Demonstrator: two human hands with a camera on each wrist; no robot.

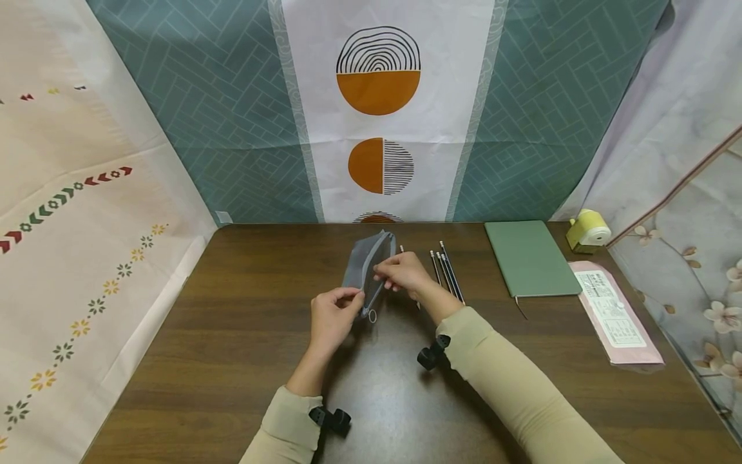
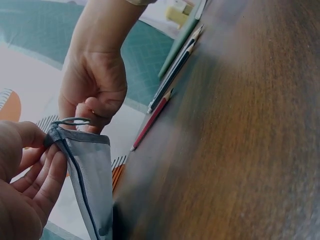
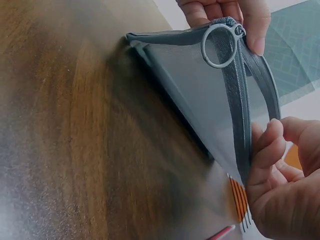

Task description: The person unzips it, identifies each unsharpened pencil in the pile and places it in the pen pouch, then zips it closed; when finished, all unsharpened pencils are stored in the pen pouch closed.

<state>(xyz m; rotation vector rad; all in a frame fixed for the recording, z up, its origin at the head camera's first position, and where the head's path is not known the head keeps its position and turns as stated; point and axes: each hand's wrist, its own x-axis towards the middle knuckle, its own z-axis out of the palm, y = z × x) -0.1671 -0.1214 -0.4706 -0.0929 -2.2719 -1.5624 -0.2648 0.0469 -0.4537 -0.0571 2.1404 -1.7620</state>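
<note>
A grey mesh zipper pouch [image 1: 361,259] stands on its edge on the table, its zipped top parted. My left hand [image 1: 335,316] pinches the near top corner, beside the round zipper pull ring [image 3: 219,46]. At the farther part of the opening, my right hand [image 1: 402,272] has curled fingers and holds the zipper edge, as the right wrist view shows. A dark strip runs along the pouch's bottom in that view. Just right of the pouch lies a red pencil [image 2: 152,120], partly hidden under the right hand in the head view.
Several dark pencils [image 1: 447,274] lie together right of the hands. Farther right are a green notebook [image 1: 533,258] with a ribbon, a yellow pencil sharpener [image 1: 588,231] and a pink packet with a white label [image 1: 614,312]. Fabric hangs behind the brown table [image 1: 232,361].
</note>
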